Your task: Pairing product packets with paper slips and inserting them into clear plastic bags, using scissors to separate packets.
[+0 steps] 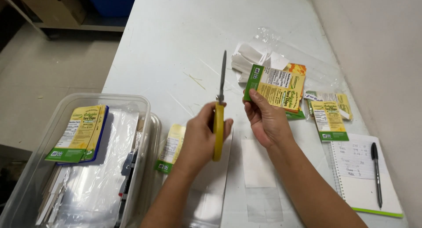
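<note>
**Two hands with scissors and a printed label at a white table**

The left hand (200, 138) is curled tight around the yellow handle of a pair of scissors (219, 111). The blades are together and point straight away from the person. The left forearm comes up from the near edge of the view.

Just right of the scissors, the right hand (263, 120) pinches a yellow and green printed label (274, 87) by its near left corner, thumb on top and fingers behind. The label tilts and sits clear of the blades. Another label or two seem to lie behind it, but the count is hard to tell.

The white table (176, 39) runs far from the person. At the right, more labels (329, 116) lie on clear plastic wrap, with folded white paper (252, 56) beyond them. A spiral notebook (365, 175) with a black pen (376, 173) on it lies at the near right. One label (171, 149) lies near the left wrist. A clear plastic bin (88, 166) at the near left holds a stack of labels and clear sleeves. Its near end is cut off.

A pale wall stands at the right. A grey floor, a cardboard box and something blue show at the far left.
</note>
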